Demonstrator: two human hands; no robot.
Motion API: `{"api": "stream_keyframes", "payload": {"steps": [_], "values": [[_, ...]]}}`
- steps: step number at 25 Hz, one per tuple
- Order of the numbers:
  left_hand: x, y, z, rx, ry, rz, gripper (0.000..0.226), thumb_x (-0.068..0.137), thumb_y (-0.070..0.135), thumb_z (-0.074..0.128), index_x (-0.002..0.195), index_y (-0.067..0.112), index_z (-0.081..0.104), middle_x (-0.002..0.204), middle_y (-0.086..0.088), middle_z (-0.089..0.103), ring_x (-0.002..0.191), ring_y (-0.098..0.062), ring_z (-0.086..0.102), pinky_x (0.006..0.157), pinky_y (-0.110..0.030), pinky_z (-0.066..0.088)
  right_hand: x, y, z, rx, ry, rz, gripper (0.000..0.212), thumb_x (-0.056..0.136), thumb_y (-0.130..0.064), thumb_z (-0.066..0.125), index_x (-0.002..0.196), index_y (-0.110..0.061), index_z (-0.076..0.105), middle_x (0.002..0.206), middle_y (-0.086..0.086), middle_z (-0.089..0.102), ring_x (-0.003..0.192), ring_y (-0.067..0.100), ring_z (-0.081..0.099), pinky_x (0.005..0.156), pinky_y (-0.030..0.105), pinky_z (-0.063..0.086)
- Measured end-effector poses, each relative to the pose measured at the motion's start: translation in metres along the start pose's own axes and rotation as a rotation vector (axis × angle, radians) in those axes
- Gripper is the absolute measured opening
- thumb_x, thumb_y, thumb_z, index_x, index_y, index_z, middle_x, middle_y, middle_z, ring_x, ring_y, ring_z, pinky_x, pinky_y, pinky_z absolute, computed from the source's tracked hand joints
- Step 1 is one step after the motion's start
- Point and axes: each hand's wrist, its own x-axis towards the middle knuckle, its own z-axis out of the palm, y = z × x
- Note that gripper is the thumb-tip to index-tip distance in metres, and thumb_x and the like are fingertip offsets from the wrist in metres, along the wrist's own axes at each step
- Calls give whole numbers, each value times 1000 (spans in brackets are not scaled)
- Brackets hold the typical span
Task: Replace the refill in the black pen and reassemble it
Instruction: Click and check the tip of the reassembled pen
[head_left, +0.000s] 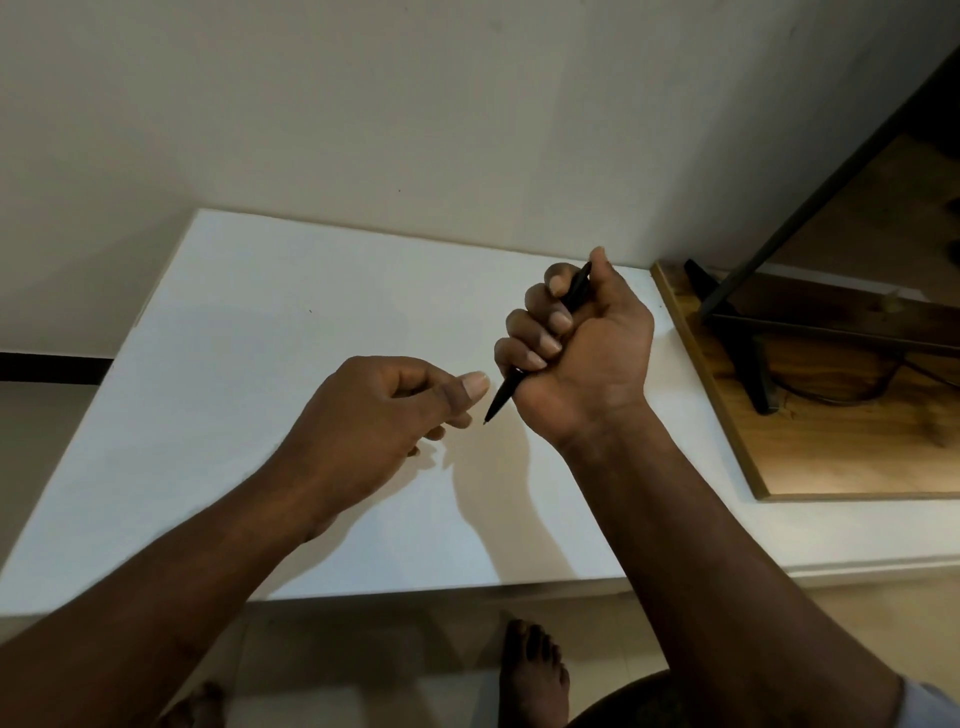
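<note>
Right of centre, my right hand (576, 353) clamps its fingers (524, 312) round the pen (504, 393), tip aimed lower left over the tabletop (260, 312). My left hand (384, 410) hangs just beside the tip, fingers loosely curled, holding nothing. The pen looks assembled, but no refill shows, so I cannot judge whether the swap is done.

Left of the left hand (374, 410) fingers (460, 418) the flat white desk (234, 389) gives wide room. Between the hands the tip of the slim black pen (502, 395) narrows the gap. Beyond the fingers the plain pale wall (415, 130) blocks. Right of the right hand (587, 343) lies a brown wooden board (841, 447) with a black metal stand (754, 364).
</note>
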Motion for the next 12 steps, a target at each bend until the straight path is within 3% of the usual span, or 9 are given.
{"api": "stream_keyframes", "payload": {"steps": [6,12], "values": [[1,-1,1,44,-25,4,39,79,68,62,85,34,80,83,22,79,80,4,73,66,-23,53,-3,4,4,-27,4,10,42,95,-34,41,56,-19,41,52,-6,21,42,11,14,43,23,14],[2,-3,-1,22,-28,3,34,85,63,65,83,33,81,82,20,80,79,3,74,66,-23,51,-3,3,3,-29,-40,54,46,98,-41,44,59,-18,40,53,-5,20,43,11,13,43,23,13]]}}
